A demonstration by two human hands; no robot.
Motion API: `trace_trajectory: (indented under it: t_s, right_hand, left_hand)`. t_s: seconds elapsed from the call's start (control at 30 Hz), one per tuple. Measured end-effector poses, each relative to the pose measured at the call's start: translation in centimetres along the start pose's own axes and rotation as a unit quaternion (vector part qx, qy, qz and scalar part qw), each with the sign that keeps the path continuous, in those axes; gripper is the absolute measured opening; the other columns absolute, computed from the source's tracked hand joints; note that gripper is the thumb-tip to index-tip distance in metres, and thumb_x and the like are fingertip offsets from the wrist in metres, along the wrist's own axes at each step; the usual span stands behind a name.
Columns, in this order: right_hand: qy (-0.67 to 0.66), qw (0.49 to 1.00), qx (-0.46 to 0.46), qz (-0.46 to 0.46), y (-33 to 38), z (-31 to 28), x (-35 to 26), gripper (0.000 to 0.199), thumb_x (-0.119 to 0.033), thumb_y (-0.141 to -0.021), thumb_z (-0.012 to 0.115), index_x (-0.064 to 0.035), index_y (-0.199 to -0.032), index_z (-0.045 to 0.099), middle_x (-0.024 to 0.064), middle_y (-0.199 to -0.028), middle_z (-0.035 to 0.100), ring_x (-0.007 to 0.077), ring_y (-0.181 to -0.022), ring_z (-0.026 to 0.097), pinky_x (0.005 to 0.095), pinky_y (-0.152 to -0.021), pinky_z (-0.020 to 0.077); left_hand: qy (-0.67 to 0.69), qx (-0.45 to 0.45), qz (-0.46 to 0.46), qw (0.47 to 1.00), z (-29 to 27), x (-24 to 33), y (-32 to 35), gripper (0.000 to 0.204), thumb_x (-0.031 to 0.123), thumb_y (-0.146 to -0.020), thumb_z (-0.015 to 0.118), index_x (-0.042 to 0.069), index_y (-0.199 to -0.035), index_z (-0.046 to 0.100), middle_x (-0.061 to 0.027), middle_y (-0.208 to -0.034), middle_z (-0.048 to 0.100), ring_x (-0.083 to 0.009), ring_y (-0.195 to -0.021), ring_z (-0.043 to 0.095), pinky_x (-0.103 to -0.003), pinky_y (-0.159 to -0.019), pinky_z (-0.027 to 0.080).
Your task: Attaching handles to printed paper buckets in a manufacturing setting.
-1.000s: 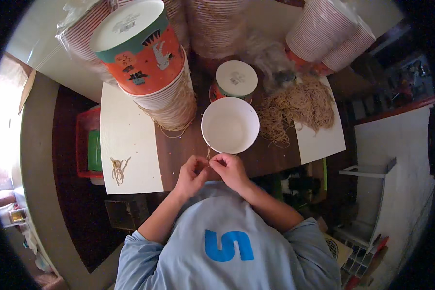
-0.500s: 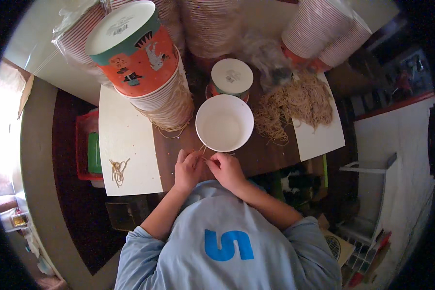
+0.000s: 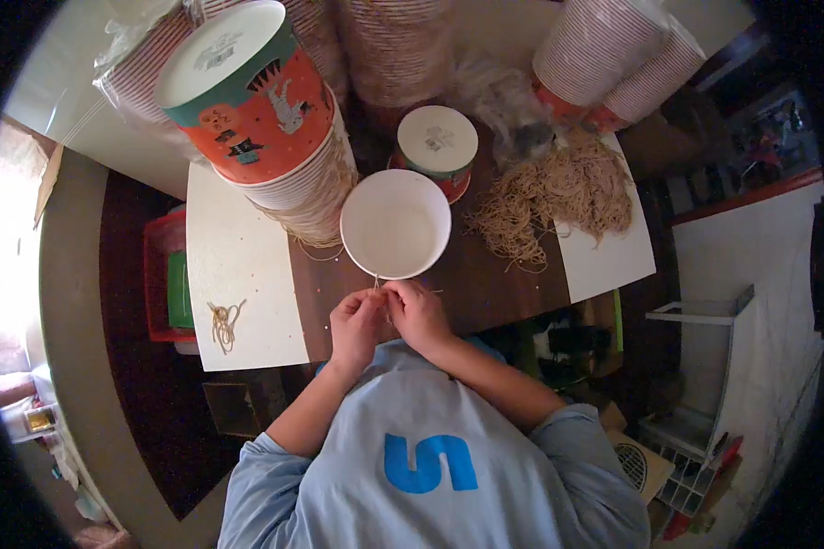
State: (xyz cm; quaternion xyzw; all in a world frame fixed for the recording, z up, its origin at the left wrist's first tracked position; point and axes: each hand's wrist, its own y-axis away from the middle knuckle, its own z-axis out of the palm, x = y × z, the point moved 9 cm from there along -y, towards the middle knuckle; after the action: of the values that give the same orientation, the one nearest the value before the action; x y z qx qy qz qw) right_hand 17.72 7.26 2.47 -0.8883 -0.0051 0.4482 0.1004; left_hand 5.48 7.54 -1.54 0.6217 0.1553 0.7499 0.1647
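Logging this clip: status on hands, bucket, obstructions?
Left hand, right hand: fingertips together on thin cord. White bucket: just beyond hands, mouth facing camera. No obstruction seen.

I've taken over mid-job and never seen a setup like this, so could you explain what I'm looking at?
There's no machine here: these are a person's bare hands, left and right. A fisheye camera on their head looks down, so straight edges bend. Left in the picture is the person's left.

Both hands pinch a thin string at the near rim of a white-lined open cup.

On the table, an upturned cup stands behind it. To the left are a tall cup stack and a small string bundle; to the right, a string heap.
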Motion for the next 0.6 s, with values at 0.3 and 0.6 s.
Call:
trace_trajectory:
  t_s: [0.3, 0.6]
  right_hand:
    - [-0.340, 0.914, -0.128, 0.180, 0.7, 3.4, 3.3, 0.017, -0.013, -0.089, 0.053, -0.0012, -0.096, 0.063, 0.0034, -0.088, 0.065, 0.0089, -0.080, 0.059, 0.0257, -0.072, 0.0474]
    - [-0.495, 0.801, -0.133, 0.309, 2.4, 4.3, 3.1, 0.021, -0.017, -0.090, 0.053, 0.0003, -0.097, 0.063, 0.0043, -0.092, 0.064, 0.0103, -0.085, 0.058, 0.0242, -0.078, 0.0456]
  left_hand:
    - [0.266, -0.113, -0.274, 0.917, 1.2, -3.0, 0.5, 0.011, 0.006, -0.083, 0.051, 0.001, -0.078, 0.060, -0.0001, -0.065, 0.052, -0.0073, -0.054, 0.042, -0.021, -0.049, 0.034]
    - [0.211, -0.138, -0.244, 0.937, 0.9, -2.3, 1.1, 0.015, 0.008, -0.085, 0.052, -0.003, -0.079, 0.060, -0.0036, -0.066, 0.054, -0.0095, -0.055, 0.043, -0.023, -0.049, 0.034]
